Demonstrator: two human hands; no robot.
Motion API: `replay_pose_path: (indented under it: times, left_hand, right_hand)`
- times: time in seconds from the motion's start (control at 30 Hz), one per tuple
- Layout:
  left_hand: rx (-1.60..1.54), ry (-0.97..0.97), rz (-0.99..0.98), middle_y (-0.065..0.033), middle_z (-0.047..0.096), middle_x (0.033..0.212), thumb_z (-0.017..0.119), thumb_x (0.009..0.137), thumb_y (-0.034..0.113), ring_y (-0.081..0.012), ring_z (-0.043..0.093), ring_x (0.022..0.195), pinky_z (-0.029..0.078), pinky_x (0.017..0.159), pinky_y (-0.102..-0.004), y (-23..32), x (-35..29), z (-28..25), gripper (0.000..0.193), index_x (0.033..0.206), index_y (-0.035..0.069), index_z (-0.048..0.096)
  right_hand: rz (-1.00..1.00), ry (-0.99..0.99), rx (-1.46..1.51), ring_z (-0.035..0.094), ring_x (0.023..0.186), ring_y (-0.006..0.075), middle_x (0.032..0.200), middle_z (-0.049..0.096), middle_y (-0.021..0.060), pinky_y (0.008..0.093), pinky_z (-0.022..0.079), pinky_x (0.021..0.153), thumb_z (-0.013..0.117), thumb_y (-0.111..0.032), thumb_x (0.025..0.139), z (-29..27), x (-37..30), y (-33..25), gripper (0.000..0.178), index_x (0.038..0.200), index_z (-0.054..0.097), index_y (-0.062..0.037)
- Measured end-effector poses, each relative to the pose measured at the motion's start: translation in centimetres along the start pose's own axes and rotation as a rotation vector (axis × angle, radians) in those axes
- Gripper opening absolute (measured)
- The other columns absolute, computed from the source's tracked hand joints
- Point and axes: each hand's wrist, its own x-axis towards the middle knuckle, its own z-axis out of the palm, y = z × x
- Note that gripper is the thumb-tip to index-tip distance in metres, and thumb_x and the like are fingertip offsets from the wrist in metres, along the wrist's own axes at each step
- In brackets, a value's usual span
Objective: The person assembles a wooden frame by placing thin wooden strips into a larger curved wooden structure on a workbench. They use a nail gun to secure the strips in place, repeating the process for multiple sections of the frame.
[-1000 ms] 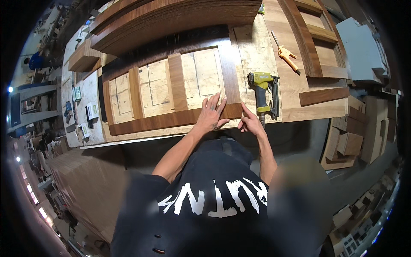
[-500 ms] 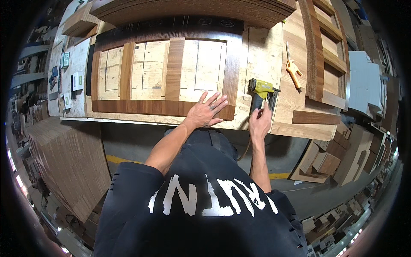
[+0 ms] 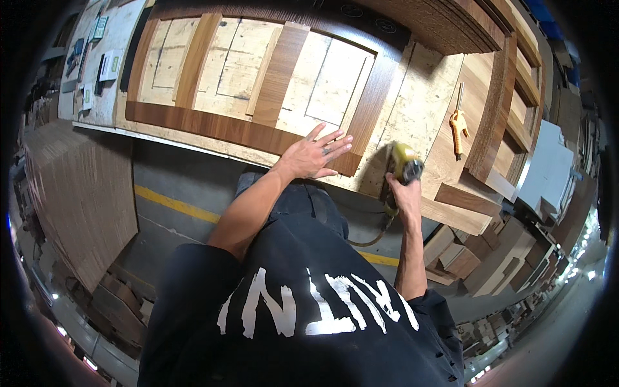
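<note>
A brown wood-grain frame [image 3: 213, 123] with upright slats lies flat on the workbench. My left hand [image 3: 314, 155] rests palm down on its near right corner, fingers spread. Just right of that corner, my right hand [image 3: 406, 193] is closed around the grip of a yellow-green nail gun [image 3: 405, 157]. The nail gun is raised off the bench and smeared by motion, so where its nose points is hard to make out. An air hose [image 3: 373, 242] hangs from the handle toward my body.
An orange-handled tool with a thin metal rod [image 3: 458, 126] lies to the right, beside another slatted frame [image 3: 509, 97]. A loose brown board [image 3: 467, 198] sits near the bench's right front. Small boxes [image 3: 109, 66] are at far left, and stacked panels [image 3: 80, 200] stand below left.
My right hand has taken the nail gun by its grip and lifted it from the bench. My left hand stays on the frame's corner. The whole view has turned and shifted.
</note>
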Motion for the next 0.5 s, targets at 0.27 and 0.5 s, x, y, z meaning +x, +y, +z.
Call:
replay_pose_path:
  times: [0.27, 0.5]
  left_hand:
    - [0.069, -0.084, 0.001, 0.0025, 0.017, 0.173, 0.049, 0.098, 0.064, -0.0191, 0.013, 0.159, 0.010, 0.130, -0.0519, 0.0, -0.1, 0.0, 0.083, 0.164, 0.019, 0.027]
    - [0.025, -0.094, -0.008, 0.0023, 0.018, 0.172, 0.054, 0.096, 0.063, -0.0188, 0.014, 0.159, 0.010, 0.130, -0.0518, 0.0, -0.1, -0.1, 0.084, 0.163, 0.018, 0.028]
  right_hand:
    - [-0.444, -0.043, -0.272, 0.073, 0.087, 0.0392, 0.089, 0.073, 0.0239, 0.0422, 0.056, 0.077, 0.078, -0.016, 0.079, 2.7, -2.3, -1.4, 0.036, 0.110, 0.072, 0.0007]
    - [-0.505, -0.023, -0.372, 0.070, 0.083, 0.0443, 0.084, 0.071, 0.0262, 0.0454, 0.055, 0.075, 0.077, -0.011, 0.075, 2.4, -1.3, -2.2, 0.030, 0.102, 0.072, 0.0018]
